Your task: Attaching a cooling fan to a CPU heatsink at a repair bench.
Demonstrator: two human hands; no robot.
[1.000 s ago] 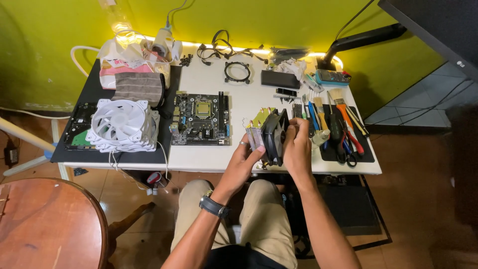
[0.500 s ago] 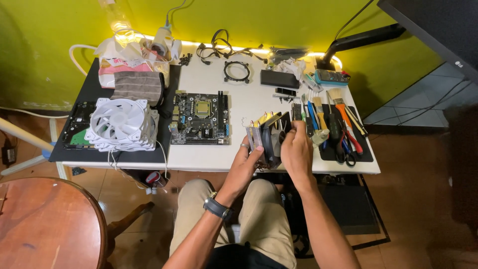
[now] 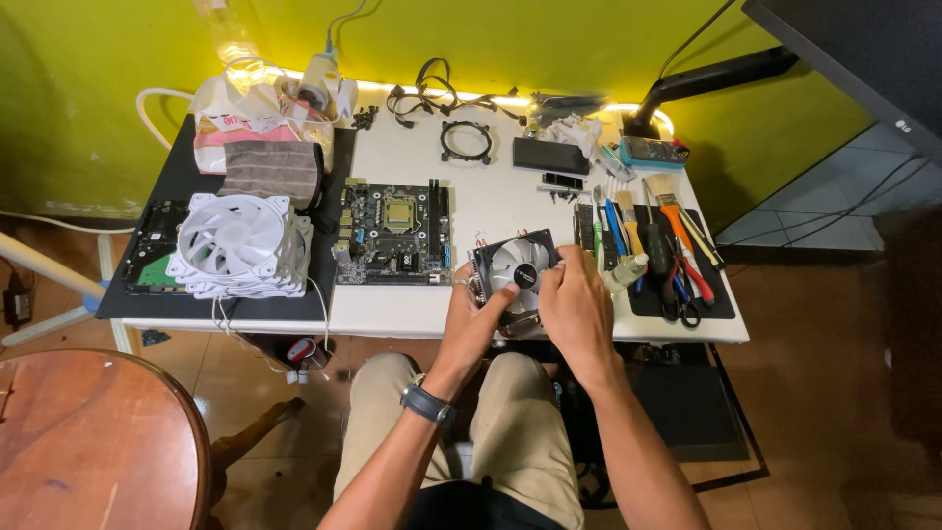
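Hands hold a CPU cooler [image 3: 517, 279] over the near edge of the table [image 3: 491, 211], just right of the motherboard [image 3: 394, 232]. The left hand [image 3: 478, 316] cups the cooler from below and the left, its fingers [image 3: 498, 297] curled up onto the fan face. The right hand [image 3: 574, 306] grips the right side, its fingers bent over the frame near the fan's rim. Both are closed on the cooler, which sits tilted with the fan facing up toward the camera; the metal fins below are mostly hidden.

The main risk, I judge, is a slip: the cooler hangs partly past the table edge above the person's lap, so a loosened grip could send it to the floor and bend its fins. Fingers resting on the blades could press them or snag the hub. Any cable from the cooler is not clear to see; if one trails, it could catch.

Nearby things add hazards. The brushes and screwdrivers [image 3: 655, 250] lie close to the right hand, and a small bottle [image 3: 628, 271] stands just beside it, so an elbow or wrist swing could knock them off. To the left the motherboard's socket lies exposed; a cooler swung low across it could scrape the components. The stack of white fans [image 3: 238, 245] sits well apart.
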